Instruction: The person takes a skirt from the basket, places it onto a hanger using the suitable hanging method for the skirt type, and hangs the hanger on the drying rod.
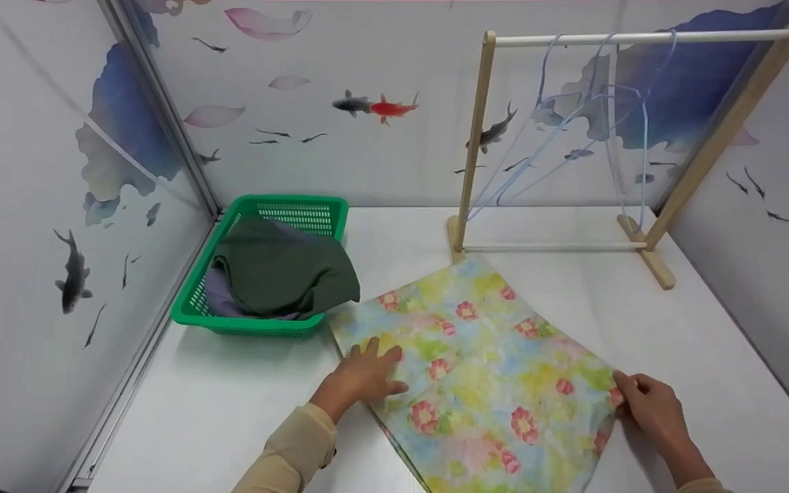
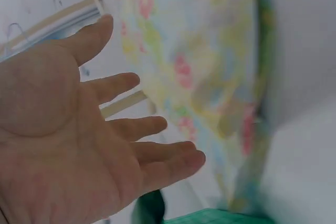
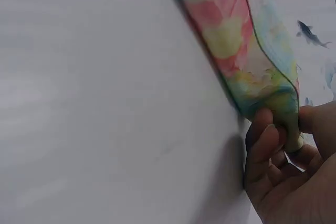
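A floral cloth (image 1: 477,370) in yellow, blue and pink lies spread across the front of the white table, folded in layers along its left edge. My left hand (image 1: 369,373) is over its left part, fingers straight and spread; the left wrist view shows that palm (image 2: 68,129) with nothing in it. At the cloth's right corner, my right hand (image 1: 655,407) pinches the edge between thumb and fingers. Close up in the right wrist view, the fingers (image 3: 262,140) curl under the pinched corner of the cloth (image 3: 226,30).
A green basket (image 1: 251,327) at the left holds a dark green garment (image 1: 285,267) over a purple one (image 1: 220,291). Behind the cloth, a wooden rack (image 1: 477,137) carries several light blue hangers (image 1: 545,150). Printed walls (image 1: 394,164) enclose the table (image 1: 244,390).
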